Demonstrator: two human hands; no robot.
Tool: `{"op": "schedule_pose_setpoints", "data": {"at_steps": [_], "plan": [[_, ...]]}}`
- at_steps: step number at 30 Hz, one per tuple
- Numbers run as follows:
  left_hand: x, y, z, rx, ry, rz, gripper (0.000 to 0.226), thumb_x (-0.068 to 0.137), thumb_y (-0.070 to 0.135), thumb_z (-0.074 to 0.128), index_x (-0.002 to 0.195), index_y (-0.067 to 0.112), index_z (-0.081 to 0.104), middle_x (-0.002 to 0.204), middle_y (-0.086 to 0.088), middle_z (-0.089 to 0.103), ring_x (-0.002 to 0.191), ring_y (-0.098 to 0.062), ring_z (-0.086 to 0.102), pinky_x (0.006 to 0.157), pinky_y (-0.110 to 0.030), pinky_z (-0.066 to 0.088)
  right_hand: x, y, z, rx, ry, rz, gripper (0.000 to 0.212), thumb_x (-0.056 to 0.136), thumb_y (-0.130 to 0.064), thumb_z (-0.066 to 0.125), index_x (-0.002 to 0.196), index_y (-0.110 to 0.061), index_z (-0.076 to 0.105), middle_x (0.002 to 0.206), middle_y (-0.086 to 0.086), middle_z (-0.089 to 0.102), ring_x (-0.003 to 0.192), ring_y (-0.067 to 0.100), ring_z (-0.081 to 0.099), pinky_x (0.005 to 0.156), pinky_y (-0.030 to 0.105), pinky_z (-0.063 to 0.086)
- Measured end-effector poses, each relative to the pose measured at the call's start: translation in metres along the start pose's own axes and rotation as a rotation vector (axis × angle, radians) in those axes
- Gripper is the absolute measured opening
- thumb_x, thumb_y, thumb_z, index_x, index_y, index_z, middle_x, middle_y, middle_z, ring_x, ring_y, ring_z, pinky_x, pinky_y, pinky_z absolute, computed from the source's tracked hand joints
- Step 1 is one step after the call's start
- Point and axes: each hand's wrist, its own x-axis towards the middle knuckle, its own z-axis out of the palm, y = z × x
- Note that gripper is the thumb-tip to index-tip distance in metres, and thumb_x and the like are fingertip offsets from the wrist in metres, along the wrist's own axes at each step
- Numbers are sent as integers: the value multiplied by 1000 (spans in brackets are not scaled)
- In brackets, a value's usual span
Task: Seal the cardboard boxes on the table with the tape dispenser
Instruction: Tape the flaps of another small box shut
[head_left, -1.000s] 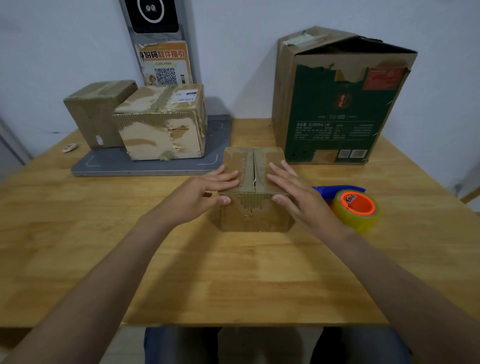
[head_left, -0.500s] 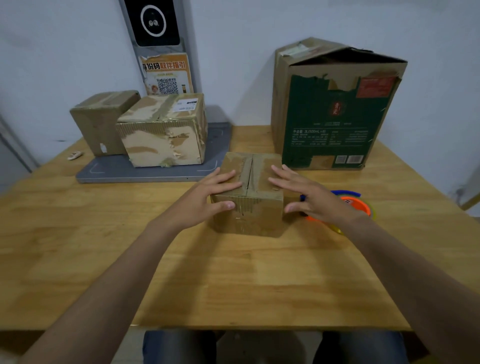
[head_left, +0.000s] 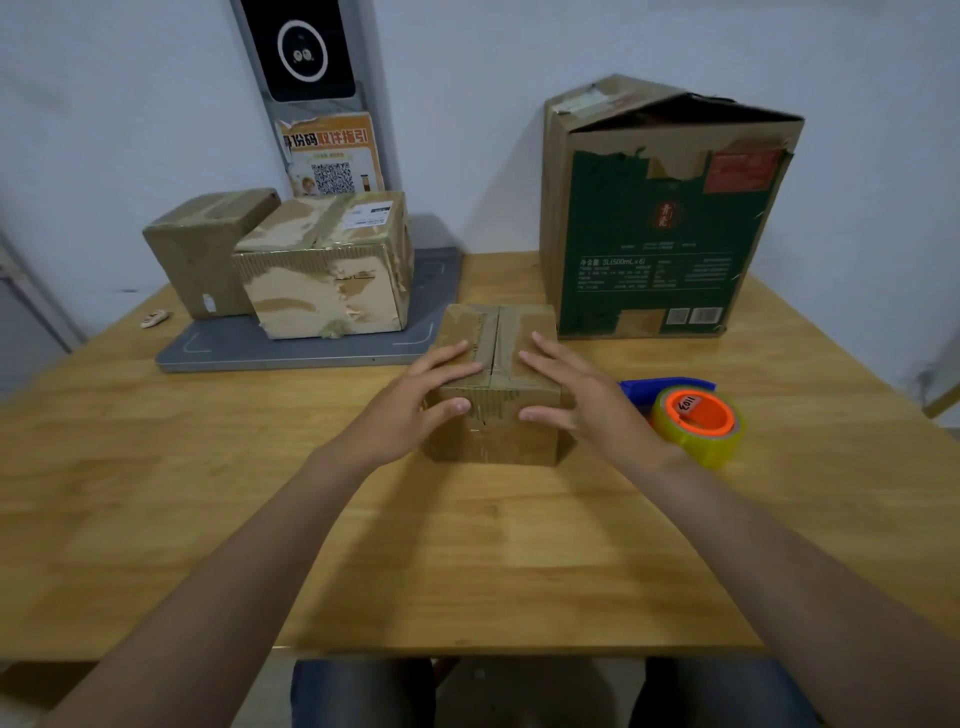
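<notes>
- Wooden surface (head_left: 467, 545), pale wall behind; upper left, taped boxes (head_left: 322, 280) on grey tray (head_left: 291, 348).
- Left hand (head_left: 415, 400), centre: flat, fingers straight, pressing small box (head_left: 498, 436) flaps.
- Right hand (head_left: 582, 395): likewise flat on flaps; lifting it for tape dispenser (head_left: 696, 421), just right, may let flaps spring.
- Tall green box (head_left: 665, 234), upper right, obstructs nothing.

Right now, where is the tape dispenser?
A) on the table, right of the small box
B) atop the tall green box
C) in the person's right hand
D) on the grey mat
A: the tape dispenser lies on the table beside the small box, while the left hand and right hand rest on that box.
</notes>
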Motion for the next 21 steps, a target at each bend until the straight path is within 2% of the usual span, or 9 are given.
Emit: {"op": "schedule_pose_setpoints", "data": {"at_steps": [2, 5, 7, 9, 11, 12, 15, 17, 21], "plan": [[-2, 5, 3, 24, -5, -55, 59, 101, 35, 59, 156, 33, 36, 167, 20, 12, 150, 0, 15, 122, -40, 28, -3, -6, -2, -20, -36, 58, 86, 85, -41, 71, 157, -32, 25, 166, -19, 7, 151, 7, 13, 122, 34, 17], [-6, 17, 8, -14, 0, -195, 86, 101, 39, 56, 163, 26, -2, 170, 12, -6, 152, -5, 5, 125, -40, 20, -8, -18, -4, -92, -83, 141, 97, 92, -44, 64, 160, -28, -4, 166, -15, -10, 152, 10, 8, 121, 32, 15], [-9, 25, 9, -119, 21, -290, 100, 100, 41, 59, 159, 27, -21, 170, 5, 11, 154, -14, 17, 124, -43, 25, -12, -29, -2, -69, -71, 206, 100, 95, -42, 61, 158, -25, -14, 168, -7, -7, 152, 15, 13, 121, 37, 20], [-12, 33, 12, -163, 56, -378, 108, 98, 39, 64, 156, 26, -26, 163, 3, 32, 148, -20, 34, 119, -44, 34, -15, -37, 2, 13, -41, 284, 101, 96, -39, 62, 158, -24, -16, 167, 0, 14, 150, 19, 26, 120, 42, 28], [-17, 40, 13, -198, 111, -430, 111, 95, 37, 69, 158, 23, -21, 156, 5, 44, 143, -19, 41, 115, -41, 38, -18, -43, 5, 90, -8, 341, 98, 94, -36, 66, 160, -23, -5, 160, -1, 34, 145, 20, 37, 116, 42, 35], [-19, 43, 13, -214, 143, -441, 110, 93, 36, 72, 160, 21, -14, 152, 7, 47, 141, -17, 44, 112, -38, 40, -17, -44, 4, 116, 15, 355, 91, 93, -34, 69, 160, -23, 10, 155, -2, 43, 142, 19, 42, 113, 40, 38], [-22, 50, 8, -217, 186, -442, 82, 88, 27, 79, 156, 23, 32, 134, 11, 57, 129, -10, 51, 97, -26, 42, -15, -49, -1, 142, 40, 375, 59, 88, -32, 76, 140, -25, 50, 136, -4, 61, 127, 16, 56, 97, 27, 45], [-24, 54, 7, -218, 206, -443, 68, 86, 23, 80, 146, 24, 47, 132, 7, 62, 117, -8, 54, 92, -24, 42, -13, -52, -2, 148, 44, 380, 53, 86, -33, 78, 134, -26, 57, 131, -5, 65, 123, 14, 58, 92, 26, 45], [-16, 54, -4, -244, 260, -397, 64, 89, 22, 78, 145, 26, 47, 122, 13, 61, 112, -6, 53, 90, -23, 43, -1, -62, -7, 168, 125, 337, 56, 86, -28, 77, 137, -28, 54, 135, -7, 62, 128, 13, 55, 98, 30, 46]]}}
